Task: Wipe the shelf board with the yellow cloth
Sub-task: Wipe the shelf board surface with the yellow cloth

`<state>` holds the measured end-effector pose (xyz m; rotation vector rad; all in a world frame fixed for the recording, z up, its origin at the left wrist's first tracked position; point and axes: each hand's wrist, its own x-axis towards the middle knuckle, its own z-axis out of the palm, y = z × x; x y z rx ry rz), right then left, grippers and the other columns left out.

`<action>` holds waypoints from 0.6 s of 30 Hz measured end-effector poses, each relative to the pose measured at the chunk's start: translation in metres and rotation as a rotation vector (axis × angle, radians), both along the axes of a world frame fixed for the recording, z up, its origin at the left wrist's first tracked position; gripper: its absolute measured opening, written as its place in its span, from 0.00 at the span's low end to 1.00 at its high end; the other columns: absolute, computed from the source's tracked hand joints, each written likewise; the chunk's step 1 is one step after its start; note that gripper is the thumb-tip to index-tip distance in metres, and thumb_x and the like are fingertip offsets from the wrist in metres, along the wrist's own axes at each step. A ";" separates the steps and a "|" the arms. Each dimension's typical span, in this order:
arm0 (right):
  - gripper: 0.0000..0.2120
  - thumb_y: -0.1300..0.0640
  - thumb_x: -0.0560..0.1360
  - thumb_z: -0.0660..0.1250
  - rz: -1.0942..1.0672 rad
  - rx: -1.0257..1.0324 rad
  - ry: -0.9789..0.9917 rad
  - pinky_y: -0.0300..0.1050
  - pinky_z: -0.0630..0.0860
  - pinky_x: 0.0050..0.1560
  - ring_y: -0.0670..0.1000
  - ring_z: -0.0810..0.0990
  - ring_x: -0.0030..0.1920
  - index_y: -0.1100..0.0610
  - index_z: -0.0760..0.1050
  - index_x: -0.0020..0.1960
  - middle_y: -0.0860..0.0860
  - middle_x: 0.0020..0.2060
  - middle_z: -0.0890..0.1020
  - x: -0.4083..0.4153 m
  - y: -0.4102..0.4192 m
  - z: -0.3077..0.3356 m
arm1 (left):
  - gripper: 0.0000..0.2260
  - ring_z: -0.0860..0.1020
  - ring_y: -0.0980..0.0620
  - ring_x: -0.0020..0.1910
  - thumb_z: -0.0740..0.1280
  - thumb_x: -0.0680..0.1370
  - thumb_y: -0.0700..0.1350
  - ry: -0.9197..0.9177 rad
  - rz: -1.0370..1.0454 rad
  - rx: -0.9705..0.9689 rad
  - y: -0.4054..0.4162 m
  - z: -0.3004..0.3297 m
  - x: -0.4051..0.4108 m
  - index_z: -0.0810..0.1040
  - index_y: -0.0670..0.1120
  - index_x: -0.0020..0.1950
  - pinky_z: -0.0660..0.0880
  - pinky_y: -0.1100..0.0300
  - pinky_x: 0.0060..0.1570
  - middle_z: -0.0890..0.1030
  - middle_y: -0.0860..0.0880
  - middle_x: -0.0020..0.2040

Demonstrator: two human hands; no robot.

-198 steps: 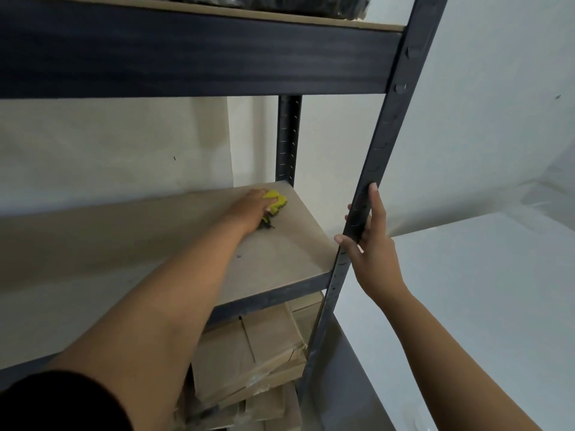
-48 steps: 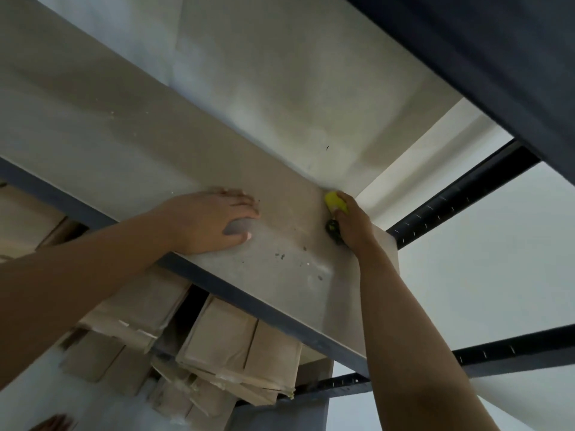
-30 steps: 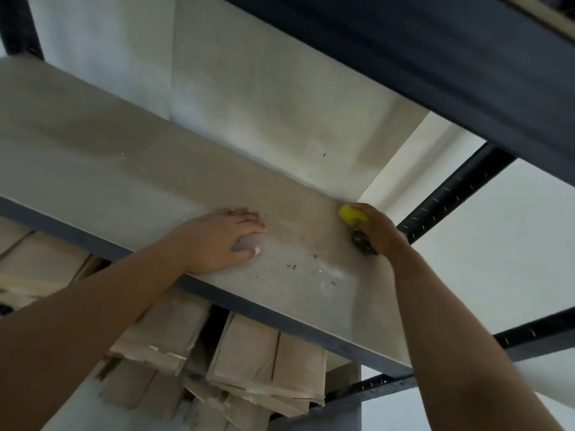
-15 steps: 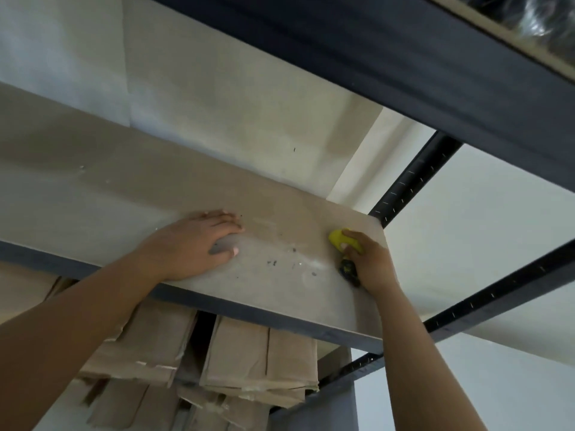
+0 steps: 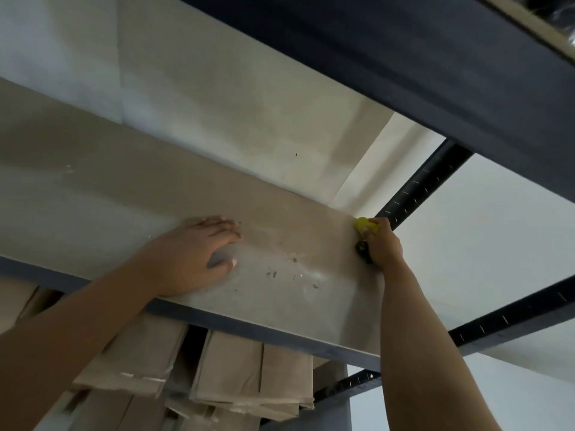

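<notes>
Mid-wipe: right hand [image 5: 384, 245] grips yellow cloth [image 5: 364, 225] at shelf board's [image 5: 124, 194] three-o'clock corner, left hand [image 5: 189, 256] flat; specks [image 5: 280, 273], probably dirt, need a nine-o'clock sweep.

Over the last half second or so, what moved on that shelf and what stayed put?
The right hand, gripping the yellow cloth, slid from nearer the front to the shelf board's back right corner. The left hand stayed flat on the board; the dark specks between the hands remain.
</notes>
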<state>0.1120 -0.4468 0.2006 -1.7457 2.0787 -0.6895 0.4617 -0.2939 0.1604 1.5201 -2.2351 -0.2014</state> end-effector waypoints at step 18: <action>0.14 0.56 0.76 0.65 0.284 -0.009 -0.095 0.42 0.71 0.46 0.50 0.76 0.44 0.56 0.72 0.60 0.49 0.47 0.77 0.056 0.137 0.008 | 0.24 0.55 0.54 0.75 0.54 0.79 0.60 -0.020 -0.079 0.122 0.005 0.003 0.012 0.63 0.53 0.72 0.51 0.59 0.71 0.60 0.52 0.76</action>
